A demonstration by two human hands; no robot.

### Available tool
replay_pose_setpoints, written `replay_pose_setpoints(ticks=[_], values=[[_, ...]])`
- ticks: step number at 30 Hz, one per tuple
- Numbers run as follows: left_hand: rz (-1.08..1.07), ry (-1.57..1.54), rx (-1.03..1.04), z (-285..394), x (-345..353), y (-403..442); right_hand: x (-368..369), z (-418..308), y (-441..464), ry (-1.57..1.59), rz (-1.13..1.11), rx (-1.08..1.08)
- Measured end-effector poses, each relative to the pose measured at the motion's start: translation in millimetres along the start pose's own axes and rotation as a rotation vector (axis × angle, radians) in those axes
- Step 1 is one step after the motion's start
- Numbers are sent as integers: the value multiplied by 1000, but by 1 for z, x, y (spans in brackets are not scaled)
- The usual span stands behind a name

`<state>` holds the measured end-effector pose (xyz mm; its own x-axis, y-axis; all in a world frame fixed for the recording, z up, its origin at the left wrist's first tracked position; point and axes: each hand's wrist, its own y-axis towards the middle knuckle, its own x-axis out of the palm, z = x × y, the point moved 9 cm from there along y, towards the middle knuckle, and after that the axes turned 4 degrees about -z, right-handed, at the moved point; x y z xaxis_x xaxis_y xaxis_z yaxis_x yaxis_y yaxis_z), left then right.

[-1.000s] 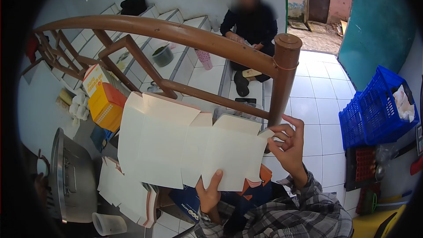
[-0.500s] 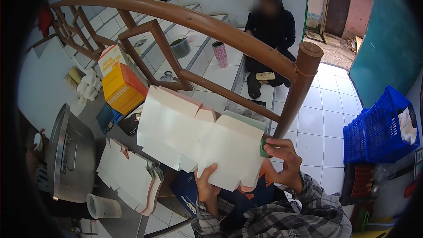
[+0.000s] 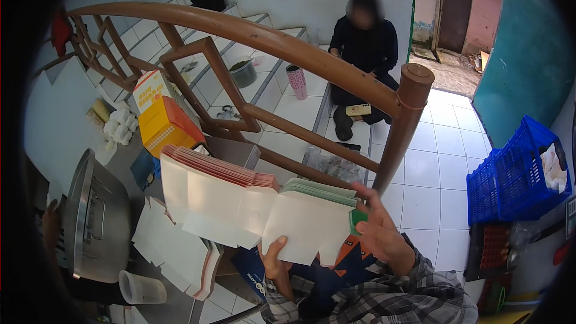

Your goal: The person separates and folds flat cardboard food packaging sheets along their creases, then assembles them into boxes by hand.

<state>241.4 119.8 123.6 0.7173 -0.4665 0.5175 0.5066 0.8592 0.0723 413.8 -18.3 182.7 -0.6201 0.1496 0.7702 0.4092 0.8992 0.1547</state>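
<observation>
A stack of flat, unfolded cardboard box blanks, white on top with pink and green edges, is tilted in front of me. My left hand is closed on its near edge, thumb on the white face. At the right end, beside a green flap, is my right hand. Its fingers are spread, and I cannot tell whether a fingertip touches the flap. A second pile of box blanks lies on the table at the left, partly under the held stack.
A large metal pot and a clear plastic cup stand on the left. Beyond the stack runs a brown railing. A person in dark clothing sits on the steps. Blue crates stand at the right. Another person's hand shows far left.
The held stack has tipped and shifted left, so its many layered pink and green edges now show. My right hand's fingers have spread away from the green flap.
</observation>
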Motion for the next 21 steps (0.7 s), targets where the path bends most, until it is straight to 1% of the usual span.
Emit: replay_pose_setpoints(ticks=[2, 5, 8, 11, 14, 17, 20, 21], values=[[22, -6, 8, 6, 5, -1, -1, 9, 0, 127, 13, 126], [-20, 29, -11, 10, 6, -3, -8, 9, -3, 1, -38, 147], [-12, 44, -29, 15, 14, -4, -19, 12, -4, -140, -32, 97], [13, 88, -75, 12, 15, -5, -39, 21, -4, -203, 23, 40], [91, 41, -84, 17, 24, -5, -43, 26, -6, -224, 42, -19], [122, 30, -93, 15, 22, -3, -42, 22, -5, -276, -20, 116], [116, 301, -131, 2, -7, -5, -51, 16, 3, -479, -142, 249], [101, 389, -105, 6, -6, -5, -48, 9, 10, -533, -153, 179]])
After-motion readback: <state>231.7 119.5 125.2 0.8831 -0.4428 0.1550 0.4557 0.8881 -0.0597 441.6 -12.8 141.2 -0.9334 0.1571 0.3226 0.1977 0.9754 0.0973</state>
